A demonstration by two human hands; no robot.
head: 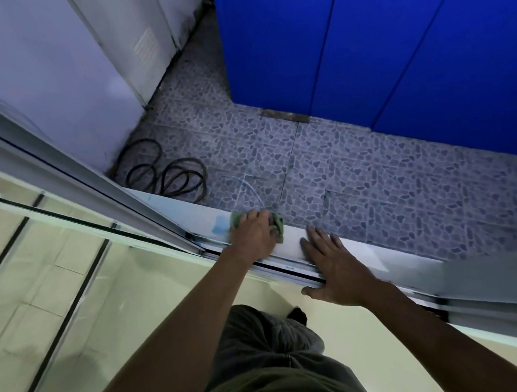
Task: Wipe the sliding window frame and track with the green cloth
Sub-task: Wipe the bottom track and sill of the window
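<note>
I look steeply down over a window sill. My left hand [254, 233] presses the green cloth [277, 224] onto the white outer ledge [192, 212] of the sliding window frame; the cloth shows at both sides of the hand. Just to the right, my right hand [333, 266] lies flat, fingers spread, across the ledge and the metal track [287, 268], holding nothing. The sliding glass pane [84, 233] stands to the left, its end close to my left wrist. A blue smear [220, 227] marks the ledge left of the cloth.
Far below outside lies a pebble-patterned tiled floor [339, 177] with a coiled black hose [167, 176]. A blue panelled wall [364, 58] stands beyond it and a white cabinet [53, 71] at the left. My trousers [273, 358] and the cream inner wall fill the bottom.
</note>
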